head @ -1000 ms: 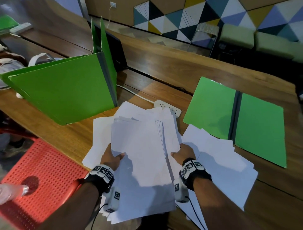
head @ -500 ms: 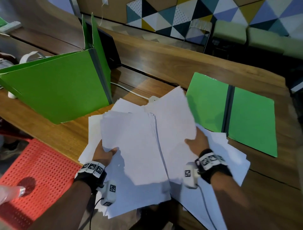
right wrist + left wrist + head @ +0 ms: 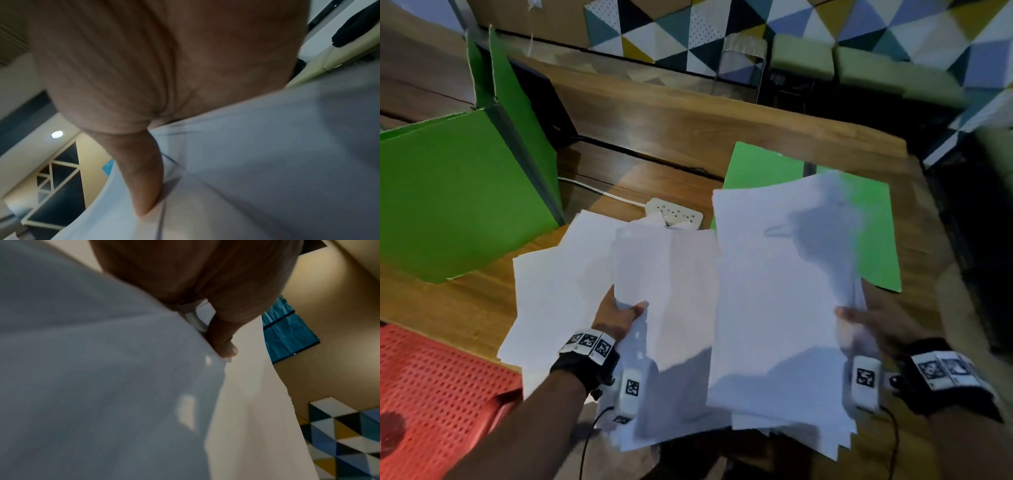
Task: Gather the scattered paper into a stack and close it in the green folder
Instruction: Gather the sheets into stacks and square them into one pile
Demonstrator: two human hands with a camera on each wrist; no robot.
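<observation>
Paper is in both of my hands. My left hand (image 3: 616,313) pinches the near edge of one thin bundle of white sheets (image 3: 671,308), with the thumb on top and the fingers below. My right hand (image 3: 873,318) grips the right edge of a second bundle (image 3: 780,291), also smooth, white and rectangular; this hand is blurred in the head view, but the right wrist view shows the thumb (image 3: 144,178) pressed flat on the sheets. More loose sheets (image 3: 551,291) lie fanned on the wooden bench (image 3: 671,137) under and left of my left hand, with their corners not in line. The green folder (image 3: 767,168) lies open and flat on the bench behind the right bundle, which covers a part of it; its dark spine shows between the two matte green covers. A second green folder (image 3: 458,202) stands open at the left. A white power strip (image 3: 674,212) with a white cable lies just behind the sheets. A red plastic surface with many small holes (image 3: 438,394) is below the bench at the left.
</observation>
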